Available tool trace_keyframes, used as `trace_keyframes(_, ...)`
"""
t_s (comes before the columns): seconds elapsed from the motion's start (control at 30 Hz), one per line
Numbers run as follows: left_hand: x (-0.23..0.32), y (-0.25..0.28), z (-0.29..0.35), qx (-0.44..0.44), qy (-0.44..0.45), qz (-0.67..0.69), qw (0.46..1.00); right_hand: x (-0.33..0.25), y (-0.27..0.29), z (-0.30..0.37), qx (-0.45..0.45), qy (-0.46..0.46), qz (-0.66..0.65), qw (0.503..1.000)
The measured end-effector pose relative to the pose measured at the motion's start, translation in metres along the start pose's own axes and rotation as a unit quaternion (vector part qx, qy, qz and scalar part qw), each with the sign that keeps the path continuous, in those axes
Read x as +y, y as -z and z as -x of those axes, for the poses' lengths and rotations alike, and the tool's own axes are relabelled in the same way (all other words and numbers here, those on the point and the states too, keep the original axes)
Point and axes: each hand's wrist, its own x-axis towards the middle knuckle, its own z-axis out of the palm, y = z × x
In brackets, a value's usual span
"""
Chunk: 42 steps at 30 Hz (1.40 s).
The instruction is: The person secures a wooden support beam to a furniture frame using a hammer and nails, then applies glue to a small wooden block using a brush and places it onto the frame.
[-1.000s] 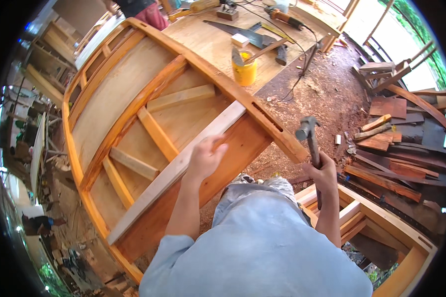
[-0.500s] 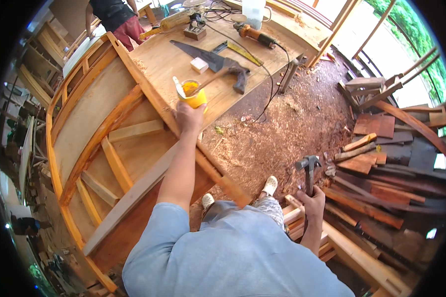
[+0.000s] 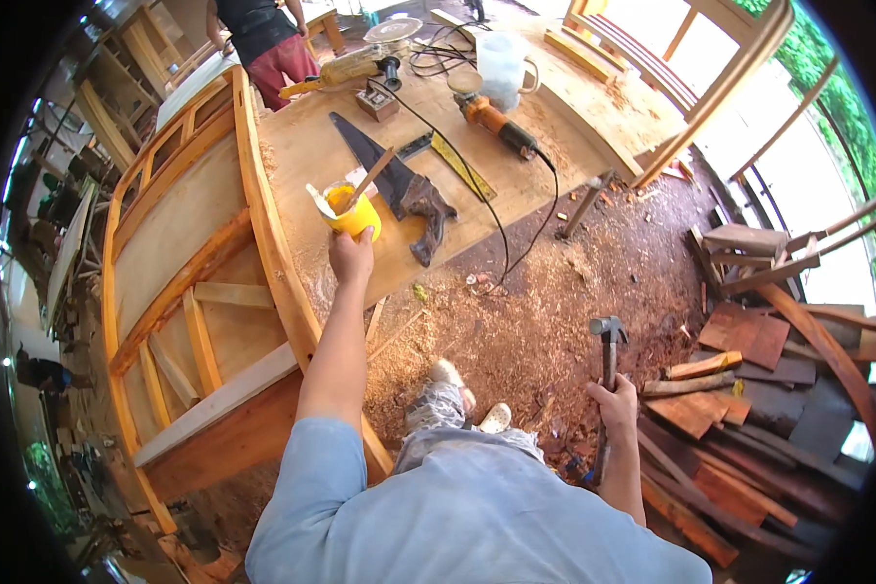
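Note:
My left hand point(image 3: 351, 255) is closed around a yellow cup point(image 3: 358, 220), held up over the near edge of the workbench. A thin wooden stick point(image 3: 373, 173) and a whitish piece stand up out of the cup, and yellow matter coats its inside. Down at the right, my right hand point(image 3: 615, 401) grips the shaft of a claw hammer point(image 3: 608, 341), its head pointing up. Past the cup, a handsaw point(image 3: 372, 161) with a dark handle lies on the bench beside a yellow-bladed try square point(image 3: 460, 167).
The plywood workbench point(image 3: 307, 146) carries an orange angle grinder point(image 3: 494, 125), a yellow power tool point(image 3: 350, 68) and a clear jug point(image 3: 502, 73). A curved wooden frame point(image 3: 263, 224) stands at left. Scrap boards point(image 3: 745, 336) pile up at right. Another person point(image 3: 263, 39) stands at the far left.
I have stepped forward and turned, so the frame shifts left and the bench comes nearer. Both hands keep hold of the cup and the hammer.

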Motion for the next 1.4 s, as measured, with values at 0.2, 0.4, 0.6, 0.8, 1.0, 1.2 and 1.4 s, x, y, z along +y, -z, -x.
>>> trace_keyframes(0.2,0.022,-0.036,-0.028,0.064,0.010,-0.003,0.998,-0.086,-0.013,-0.071,-0.046,0.022,-0.001,0.999)
trace_keyframes(0.4,0.031,-0.075,-0.072,0.069,0.100,-0.041,0.992,-0.154,-0.016,-0.153,-0.059,0.151,-0.034,0.986)
trace_keyframes(0.6,0.025,-0.068,-0.098,0.095,0.092,-0.032,0.991,-0.209,-0.037,-0.259,-0.125,0.180,-0.065,0.974)
trace_keyframes(0.8,0.044,-0.053,-0.003,0.026,0.270,-0.037,0.962,-0.298,-0.061,-0.383,-0.279,0.145,-0.107,0.943)
trace_keyframes(1.0,0.103,-0.087,0.087,0.192,0.245,-0.128,0.942,-0.364,-0.114,-0.477,-0.267,0.223,-0.151,0.925)
trace_keyframes(1.2,0.159,-0.077,0.088,0.182,0.324,0.160,0.915,-0.383,-0.191,-0.534,-0.270,0.303,-0.211,0.889)
trace_keyframes(1.4,0.134,-0.020,0.156,0.332,0.451,0.101,0.822,-0.377,-0.197,-0.545,-0.262,0.232,-0.223,0.910)
